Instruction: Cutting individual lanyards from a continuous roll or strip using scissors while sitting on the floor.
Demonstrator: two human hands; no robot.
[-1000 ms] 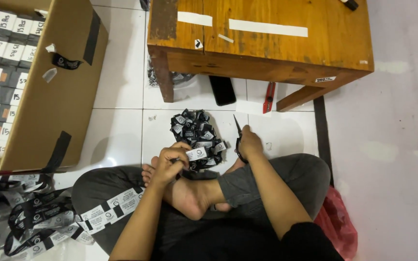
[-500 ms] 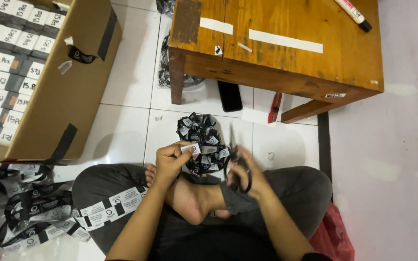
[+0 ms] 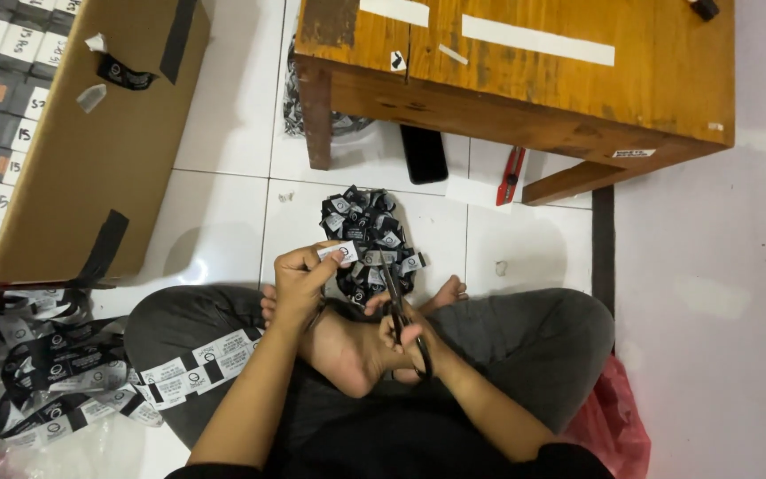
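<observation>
Two hands work over the person's crossed legs on the white tiled floor point(image 3: 223, 204). The left hand point(image 3: 299, 284) is closed in a pinch on a small black-and-white label point(image 3: 337, 252), held by its near end just above the pile of cut labels point(image 3: 367, 235) on the floor. The right hand point(image 3: 401, 333) is wrapped through the loops of black scissors point(image 3: 401, 306), whose blades point up toward the label and look nearly shut (how far they gape is hard to tell at this angle).

I judge the label to be very light, thin and limp, likely woven or printed ribbon, so it would sag unless pinched close to the cutting line and kept taut; it is neither fragile nor slippery. A long strip of labels point(image 3: 192, 364) trails across the left thigh to a tangle at the left.

Room is tight: the wooden table's leg point(image 3: 316, 115) and edge stand just beyond the pile, a cardboard box point(image 3: 90, 160) walls off the left, and a phone point(image 3: 424, 153) and a red cutter point(image 3: 511, 174) lie under the table. Open floor lies to the right.
</observation>
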